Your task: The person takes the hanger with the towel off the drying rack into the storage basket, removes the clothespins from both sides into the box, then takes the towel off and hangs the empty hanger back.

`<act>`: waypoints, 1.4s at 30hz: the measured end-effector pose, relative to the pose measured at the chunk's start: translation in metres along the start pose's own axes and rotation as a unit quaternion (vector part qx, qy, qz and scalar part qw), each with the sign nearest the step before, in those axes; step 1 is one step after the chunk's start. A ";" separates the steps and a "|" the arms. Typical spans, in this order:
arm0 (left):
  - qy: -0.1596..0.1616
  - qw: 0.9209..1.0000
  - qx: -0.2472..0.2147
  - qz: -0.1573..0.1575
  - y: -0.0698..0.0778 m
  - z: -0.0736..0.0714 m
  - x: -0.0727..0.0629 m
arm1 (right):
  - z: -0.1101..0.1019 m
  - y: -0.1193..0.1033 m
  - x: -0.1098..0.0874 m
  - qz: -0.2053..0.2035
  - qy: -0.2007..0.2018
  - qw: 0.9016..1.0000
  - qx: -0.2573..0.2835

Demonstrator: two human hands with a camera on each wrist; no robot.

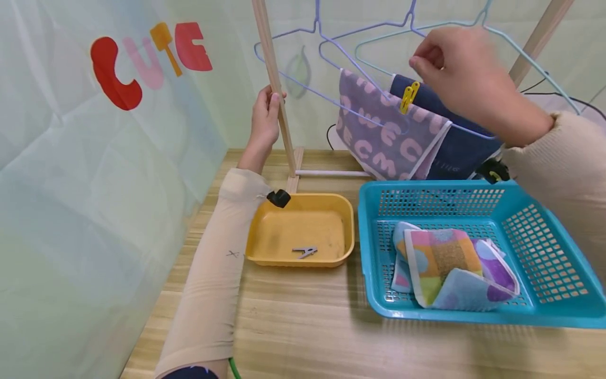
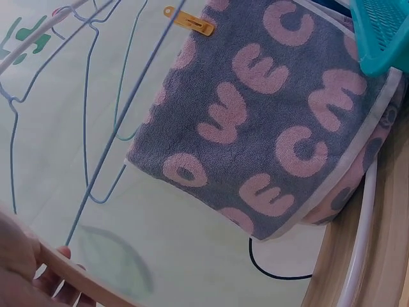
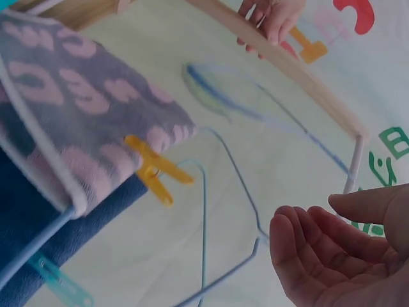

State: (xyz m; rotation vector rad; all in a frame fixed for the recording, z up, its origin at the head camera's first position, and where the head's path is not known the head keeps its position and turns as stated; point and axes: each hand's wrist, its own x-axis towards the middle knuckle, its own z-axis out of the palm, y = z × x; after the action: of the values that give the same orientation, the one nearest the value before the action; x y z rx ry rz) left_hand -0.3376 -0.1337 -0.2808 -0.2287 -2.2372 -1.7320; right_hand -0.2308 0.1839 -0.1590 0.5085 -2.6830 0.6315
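Observation:
My left hand (image 1: 265,118) grips the wooden post (image 1: 286,139) at the left of a drying rack. Raised at the upper right, my right hand (image 1: 466,73) has loosely curled fingers and holds nothing; in the right wrist view its thumb (image 3: 364,204) stands apart from the fingers. A grey and pink lettered towel (image 1: 371,129) hangs folded over a blue hanger (image 3: 239,166), with a yellow clothespin (image 1: 409,98) on its top edge. Behind it hangs a navy towel (image 1: 454,152), bearing a turquoise clip (image 3: 61,281). A bare lilac-blue hanger (image 1: 314,97) hangs nearest the post.
A yellow tray (image 1: 349,226) with a grey clothespin (image 1: 305,251) sits below my left forearm. Right of it, a turquoise basket (image 1: 371,295) holds a crumpled multicoloured towel (image 1: 442,258). Paler hanger (image 1: 374,45) and the rack's right post (image 1: 539,42) stand behind my right hand.

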 end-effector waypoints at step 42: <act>0.001 1.000 0.010 -0.002 0.000 0.001 -0.001 | -0.001 0.078 -0.026 0.142 0.082 0.953 0.254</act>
State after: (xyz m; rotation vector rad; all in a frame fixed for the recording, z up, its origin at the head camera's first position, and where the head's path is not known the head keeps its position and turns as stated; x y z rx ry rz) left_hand -0.3370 -0.1324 -0.2819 -0.2180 -2.2529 -1.7102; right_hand -0.2402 0.2566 -0.1965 0.1736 -2.4410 1.3996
